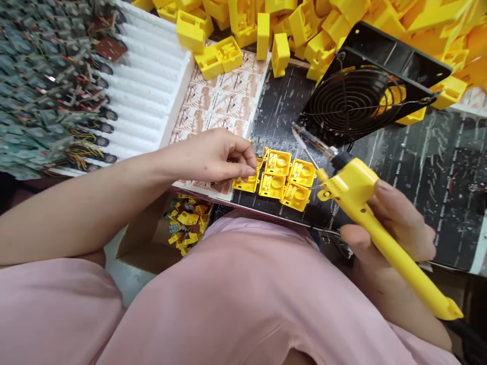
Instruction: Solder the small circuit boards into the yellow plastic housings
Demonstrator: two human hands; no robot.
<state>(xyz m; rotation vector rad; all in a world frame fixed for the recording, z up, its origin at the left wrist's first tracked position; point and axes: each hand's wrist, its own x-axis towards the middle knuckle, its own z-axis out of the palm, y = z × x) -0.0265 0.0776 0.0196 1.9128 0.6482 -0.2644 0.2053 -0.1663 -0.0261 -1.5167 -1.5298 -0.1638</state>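
My right hand (405, 225) is wrapped round the handle of a yellow soldering gun (355, 182), whose metal tip and thin feed tube point up and left over the bench. Below and left of the tip, several open yellow plastic housings (276, 163) sit close together near the bench edge. Over the leftmost housing (245, 183), my left hand (226, 158) is closed in a pinch. What its fingertips hold, if anything, cannot be made out. A small greyish piece (259, 146) shows just beyond those fingers.
A black fan (350, 101) with a wire guard stands beyond the soldering tip. Yellow housings (279, 55) are heaped at the back. On the left, a white foam tray (148, 96) bears many wired circuit boards (49, 91). A cardboard box (144, 241) with yellow parts is below the bench edge.
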